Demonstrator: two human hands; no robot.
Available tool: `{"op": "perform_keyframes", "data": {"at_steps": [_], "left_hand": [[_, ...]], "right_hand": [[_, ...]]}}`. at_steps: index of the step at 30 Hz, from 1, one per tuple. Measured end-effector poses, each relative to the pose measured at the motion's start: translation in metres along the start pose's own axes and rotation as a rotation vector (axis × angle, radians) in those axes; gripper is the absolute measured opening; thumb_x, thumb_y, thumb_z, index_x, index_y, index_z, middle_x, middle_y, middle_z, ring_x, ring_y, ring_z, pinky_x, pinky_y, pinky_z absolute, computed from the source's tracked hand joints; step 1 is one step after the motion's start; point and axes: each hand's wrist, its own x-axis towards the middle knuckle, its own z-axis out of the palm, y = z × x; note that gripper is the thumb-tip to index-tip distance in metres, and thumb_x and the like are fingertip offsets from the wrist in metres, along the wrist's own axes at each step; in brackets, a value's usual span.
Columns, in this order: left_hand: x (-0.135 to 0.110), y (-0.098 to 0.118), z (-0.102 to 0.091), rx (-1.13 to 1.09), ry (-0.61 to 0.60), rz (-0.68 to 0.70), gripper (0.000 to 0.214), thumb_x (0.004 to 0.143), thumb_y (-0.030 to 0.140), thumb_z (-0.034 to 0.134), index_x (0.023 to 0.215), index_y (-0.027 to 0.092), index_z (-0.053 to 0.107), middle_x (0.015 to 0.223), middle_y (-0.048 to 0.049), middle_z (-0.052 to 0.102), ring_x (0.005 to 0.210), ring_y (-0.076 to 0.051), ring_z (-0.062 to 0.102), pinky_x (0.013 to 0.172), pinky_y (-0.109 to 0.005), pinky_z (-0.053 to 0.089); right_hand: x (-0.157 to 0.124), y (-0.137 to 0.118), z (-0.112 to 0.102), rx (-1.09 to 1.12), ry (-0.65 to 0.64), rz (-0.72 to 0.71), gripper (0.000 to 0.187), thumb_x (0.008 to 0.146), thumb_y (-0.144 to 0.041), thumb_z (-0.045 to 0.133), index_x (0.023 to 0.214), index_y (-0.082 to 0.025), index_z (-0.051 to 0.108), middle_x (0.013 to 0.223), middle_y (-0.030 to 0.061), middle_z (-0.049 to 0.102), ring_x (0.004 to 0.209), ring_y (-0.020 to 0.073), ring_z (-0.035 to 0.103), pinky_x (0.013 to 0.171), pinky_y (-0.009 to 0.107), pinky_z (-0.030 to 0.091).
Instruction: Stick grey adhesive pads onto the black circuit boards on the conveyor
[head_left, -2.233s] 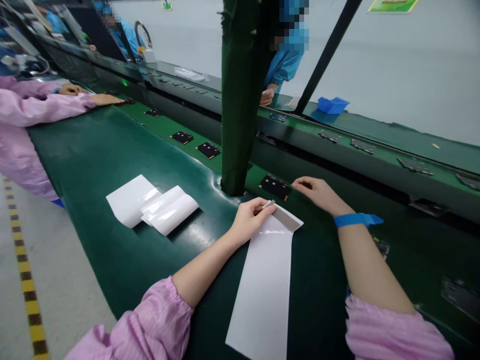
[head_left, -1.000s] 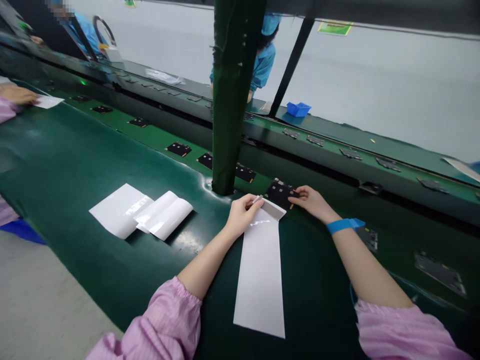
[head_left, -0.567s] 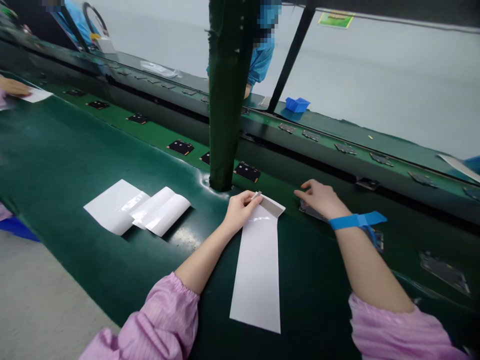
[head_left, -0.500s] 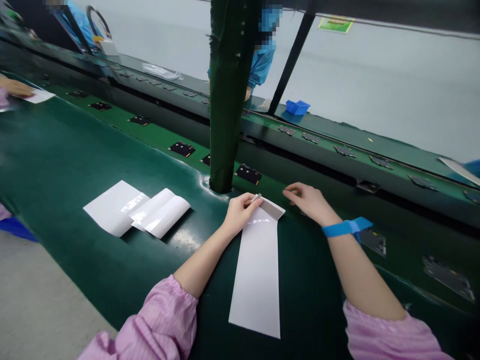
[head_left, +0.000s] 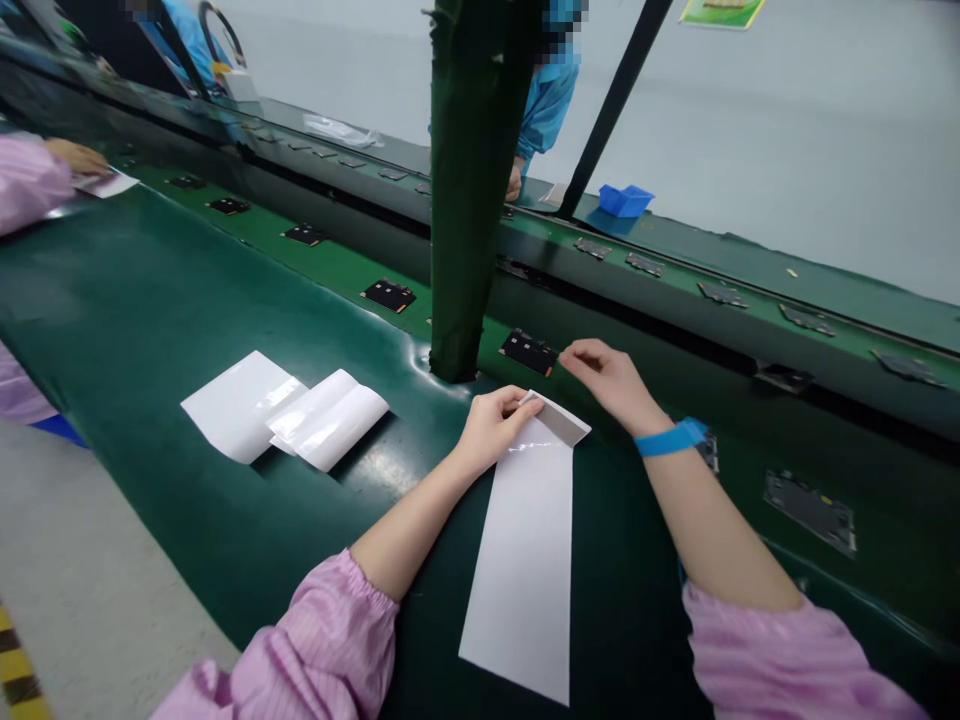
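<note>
A long white sheet (head_left: 525, 540) lies on the dark green bench in front of me, its far end folded up. My left hand (head_left: 491, 430) is closed, pinching that raised end. My right hand (head_left: 607, 375), with a blue strap (head_left: 671, 438) on its wrist, hovers at the belt's near edge. Its fingers are curled into a pinch right beside a small black circuit board (head_left: 529, 352). Whether the fingertips touch or hold anything, I cannot make out.
A green padded post (head_left: 465, 190) rises just behind my hands. Two loose white sheets (head_left: 285, 405) lie to the left. More black boards (head_left: 388, 295) ride the belt; another (head_left: 810, 498) lies at right. A pink sleeve (head_left: 30, 175) works far left. A blue tray (head_left: 625, 200) sits beyond.
My right hand took a board from the belt, carried it to the right, then swung back left to the following board. My left hand kept its pinch on the sheet.
</note>
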Motion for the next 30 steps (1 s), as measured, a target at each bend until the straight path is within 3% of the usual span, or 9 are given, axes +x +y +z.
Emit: {"op": "perform_keyframes", "data": {"at_steps": [4, 8, 14, 20, 22, 26, 30], "left_hand": [[0.0, 0.0, 0.0, -0.002, 0.01, -0.025, 0.027, 0.079, 0.04, 0.06, 0.078, 0.013, 0.065, 0.066, -0.0024, 0.065, 0.059, -0.014, 0.055, 0.052, -0.022, 0.035], [-0.001, 0.0, 0.0, -0.015, 0.008, -0.039, 0.028, 0.079, 0.041, 0.06, 0.077, 0.013, 0.064, 0.064, -0.0018, 0.064, 0.057, -0.013, 0.053, 0.051, -0.022, 0.035], [-0.002, 0.001, 0.0, 0.0, 0.006, -0.032, 0.026, 0.08, 0.039, 0.06, 0.077, 0.013, 0.064, 0.067, -0.0024, 0.065, 0.06, -0.013, 0.055, 0.052, -0.022, 0.036], [0.0, 0.0, 0.0, 0.019, 0.004, -0.03, 0.026, 0.08, 0.039, 0.059, 0.077, 0.013, 0.064, 0.068, -0.0031, 0.066, 0.062, -0.014, 0.057, 0.054, -0.022, 0.038], [0.0, 0.0, 0.0, 0.018, -0.001, -0.023, 0.026, 0.08, 0.039, 0.059, 0.078, 0.014, 0.064, 0.068, -0.0028, 0.066, 0.061, -0.014, 0.057, 0.053, -0.022, 0.038], [0.0, 0.0, 0.0, 0.029, 0.011, -0.005, 0.025, 0.08, 0.038, 0.06, 0.077, 0.014, 0.065, 0.065, -0.002, 0.065, 0.059, -0.013, 0.056, 0.051, -0.022, 0.036], [0.0, -0.001, 0.0, 0.013, 0.016, 0.0, 0.025, 0.079, 0.038, 0.061, 0.076, 0.014, 0.065, 0.065, -0.0016, 0.066, 0.058, -0.013, 0.056, 0.05, -0.021, 0.035]], "right_hand": [[0.039, 0.035, -0.006, -0.215, -0.113, 0.001, 0.02, 0.076, -0.036, 0.056, 0.07, -0.019, 0.065, 0.083, 0.0083, 0.064, 0.085, 0.0234, 0.058, 0.08, 0.037, 0.045], [0.054, 0.058, -0.009, -0.329, -0.201, -0.009, 0.022, 0.079, -0.035, 0.056, 0.074, -0.019, 0.069, 0.089, 0.0097, 0.066, 0.093, 0.0241, 0.057, 0.084, 0.036, 0.044], [0.051, 0.08, -0.015, -0.382, -0.181, 0.01, 0.022, 0.08, -0.038, 0.059, 0.079, -0.021, 0.073, 0.098, 0.0099, 0.066, 0.098, 0.0254, 0.058, 0.084, 0.035, 0.046], [0.046, 0.092, -0.014, -0.387, -0.127, -0.011, 0.02, 0.078, -0.038, 0.061, 0.076, -0.02, 0.07, 0.093, 0.01, 0.064, 0.09, 0.0247, 0.058, 0.08, 0.036, 0.048], [0.042, 0.094, -0.015, -0.361, -0.069, 0.025, 0.022, 0.075, -0.038, 0.064, 0.086, -0.019, 0.068, 0.093, 0.0102, 0.063, 0.083, 0.0233, 0.058, 0.077, 0.037, 0.049], [0.031, 0.091, -0.022, -0.288, 0.033, 0.174, 0.045, 0.073, -0.041, 0.066, 0.11, -0.016, 0.059, 0.104, 0.0125, 0.061, 0.073, 0.0203, 0.059, 0.075, 0.039, 0.051], [0.011, 0.083, -0.028, -0.314, 0.003, 0.127, 0.031, 0.076, -0.045, 0.062, 0.091, -0.017, 0.064, 0.101, 0.0134, 0.062, 0.093, 0.026, 0.06, 0.086, 0.042, 0.048]]}}
